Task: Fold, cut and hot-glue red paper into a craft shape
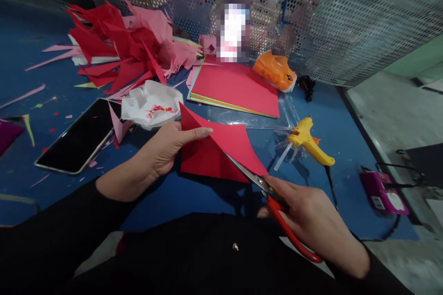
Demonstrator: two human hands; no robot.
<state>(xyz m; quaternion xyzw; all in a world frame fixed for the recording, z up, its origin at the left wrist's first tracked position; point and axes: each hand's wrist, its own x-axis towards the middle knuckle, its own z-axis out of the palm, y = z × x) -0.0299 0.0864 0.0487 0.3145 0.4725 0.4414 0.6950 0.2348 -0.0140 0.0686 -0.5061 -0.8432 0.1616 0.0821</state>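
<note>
Red paper (230, 143), pinched by the left hand (169, 145), extends rightward.

**Paper-craft workshop station**

A craft workshop is suggested. The blue tabletop (346, 147) is backed by a perforated metal screen (367, 18) and strewn with red and pink paper offcuts (121, 41); a stack of coloured sheets (238, 85), scissors (256, 179) and a corded yellow glue gun (308, 140) can be seen.

A blue table (159, 203) carries a phone (79, 138) and paper scraps (129, 41).
</note>
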